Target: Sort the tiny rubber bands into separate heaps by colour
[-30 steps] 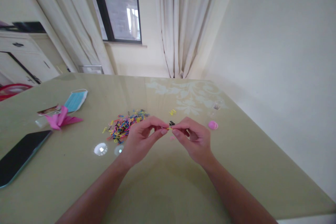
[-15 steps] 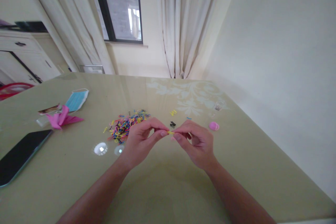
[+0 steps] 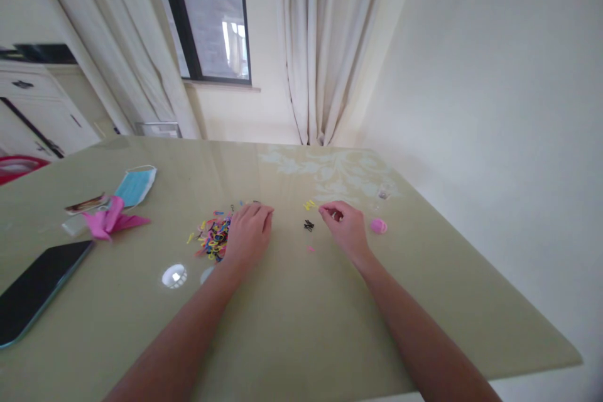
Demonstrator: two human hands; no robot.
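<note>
My left hand (image 3: pixel 249 232) lies over the right side of a pile of small multicoloured rubber bands (image 3: pixel 214 239). Its fingers are closed together, and what they may hold is hidden. My right hand (image 3: pixel 346 226) pinches a small yellow rubber band (image 3: pixel 318 206) between thumb and forefinger, at the edge of a little group of yellow bands (image 3: pixel 309 205). Nearer to me is a small cluster of black bands (image 3: pixel 308 225). Below that lies a pink band (image 3: pixel 311 249). The right hand hides the spot where a blue one lay.
A round pink object (image 3: pixel 378 226) sits right of my right hand, with a small clear item (image 3: pixel 384 191) farther back. On the left are a phone (image 3: pixel 42 282), a pink folded-paper shape (image 3: pixel 113 220) and a blue face mask (image 3: pixel 136 186). The wall borders the table's right side.
My hands were together over the middle, both fingering a yellow band. They have parted: the right moved up and right to the yellow group with the band, the left went left to the pile.
</note>
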